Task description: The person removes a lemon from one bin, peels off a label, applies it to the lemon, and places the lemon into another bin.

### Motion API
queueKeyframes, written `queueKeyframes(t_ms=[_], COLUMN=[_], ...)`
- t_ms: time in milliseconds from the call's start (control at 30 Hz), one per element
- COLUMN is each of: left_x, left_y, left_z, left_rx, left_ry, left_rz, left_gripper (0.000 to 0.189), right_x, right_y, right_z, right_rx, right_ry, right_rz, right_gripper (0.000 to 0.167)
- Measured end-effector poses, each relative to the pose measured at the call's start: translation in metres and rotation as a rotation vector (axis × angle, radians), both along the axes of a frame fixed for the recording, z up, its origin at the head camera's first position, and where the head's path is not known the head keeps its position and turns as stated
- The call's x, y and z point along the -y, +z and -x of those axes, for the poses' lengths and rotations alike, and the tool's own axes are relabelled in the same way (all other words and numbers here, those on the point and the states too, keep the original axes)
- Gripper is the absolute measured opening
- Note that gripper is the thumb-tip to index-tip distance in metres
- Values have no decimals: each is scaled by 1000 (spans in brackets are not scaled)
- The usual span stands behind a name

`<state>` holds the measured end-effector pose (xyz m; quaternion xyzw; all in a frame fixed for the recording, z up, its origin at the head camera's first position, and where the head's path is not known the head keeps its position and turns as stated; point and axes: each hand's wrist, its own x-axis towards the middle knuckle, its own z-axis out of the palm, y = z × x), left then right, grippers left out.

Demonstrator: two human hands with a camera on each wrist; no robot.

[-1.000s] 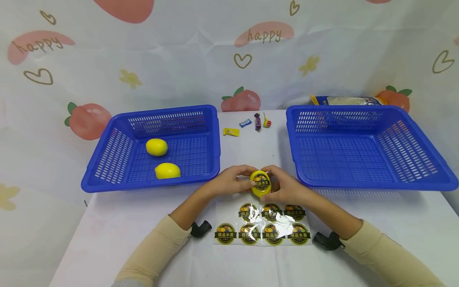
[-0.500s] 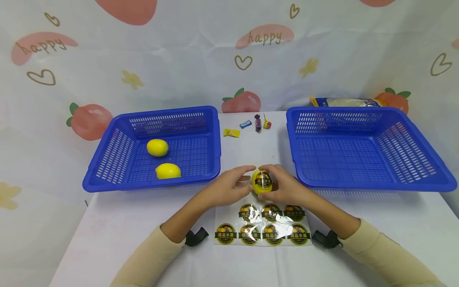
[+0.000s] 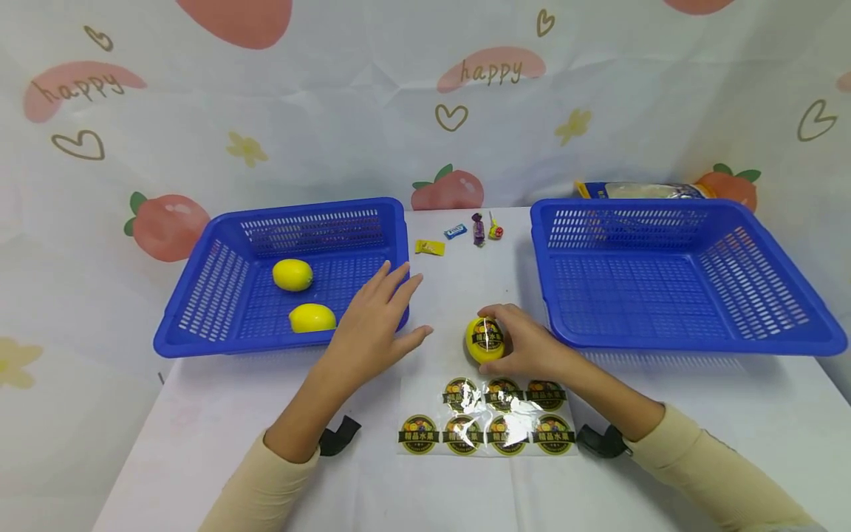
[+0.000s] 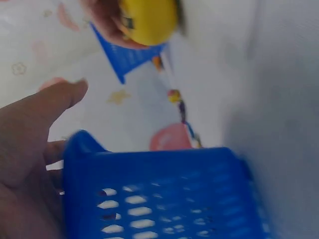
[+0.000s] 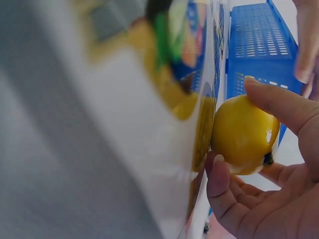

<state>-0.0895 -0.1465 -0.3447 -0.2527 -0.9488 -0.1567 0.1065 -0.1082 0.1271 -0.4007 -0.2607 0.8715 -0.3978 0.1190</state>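
Observation:
In the head view, my right hand [image 3: 532, 346] grips a yellow lemon [image 3: 480, 355] from its right side. A round black fruit sticker [image 3: 487, 335] shows on the lemon's face. In the right wrist view, thumb and fingers curl round the lemon [image 5: 244, 134] just above the table. My left hand [image 3: 368, 332] holds nothing; its fingers spread over the near right corner of the left blue basket [image 3: 279, 343]. Two more lemons, one farther back [image 3: 292, 275] and one nearer [image 3: 312, 318], lie in that basket. Below the hands lies a sheet of round stickers [image 3: 488, 417].
At the right stands a second blue basket [image 3: 685, 343]. Between the baskets lie a yellow candy [image 3: 429, 247], a blue candy [image 3: 455, 231], a purple candy [image 3: 479, 230] and a lollipop [image 3: 495, 230]. A plastic package [image 3: 645, 189] sits behind the right basket.
My left hand has let go of the stickered lemon and moved left and up to the left basket's corner. The right hand keeps the lemon in nearly the same place.

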Motion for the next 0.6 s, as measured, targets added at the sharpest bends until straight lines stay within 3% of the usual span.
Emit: queueKeyframes(t_ms=[200, 433, 600], left_x=[4, 2, 2], left_y=[-15, -20, -20], left_z=[5, 5, 3], left_rx=[-12, -69, -89], left_ry=[28, 62, 65], left_rz=[156, 183, 201], left_gripper=[79, 77, 76], right_x=[2, 11, 14], right_y=[2, 13, 33], right_z=[-1, -7, -14], right_rx=[-67, -121, -143], right_ry=[10, 36, 79], right_rz=[-100, -182, -177], right_gripper=[86, 81, 82])
